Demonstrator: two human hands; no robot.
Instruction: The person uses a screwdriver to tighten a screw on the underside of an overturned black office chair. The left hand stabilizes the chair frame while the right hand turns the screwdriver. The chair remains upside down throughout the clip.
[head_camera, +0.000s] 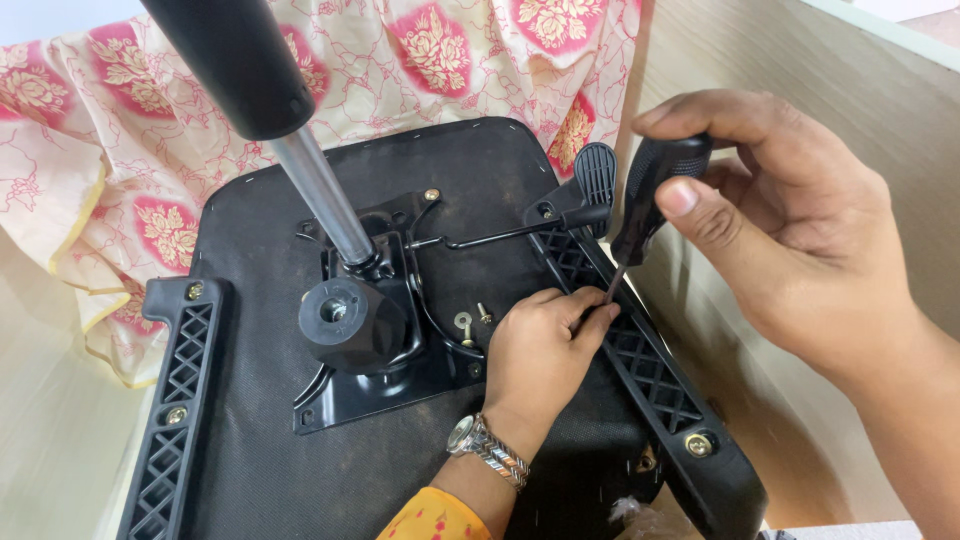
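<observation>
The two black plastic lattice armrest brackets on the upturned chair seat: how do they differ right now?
The left black lattice bracket lies untouched and runs nearly straight up the picture, with two brass bolts showing. The right black lattice bracket slants diagonally; the left hand steadies a black-handled screwdriver there, held by the right hand. Both share the same lattice pattern.

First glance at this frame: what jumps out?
The right hand grips a black-handled screwdriver at right of centre, its tip meeting the left hand fingertips on the right armrest bracket. They work on an upturned black chair seat, whose gas cylinder juts up toward the camera at upper left. Floral cloth lies behind.
</observation>
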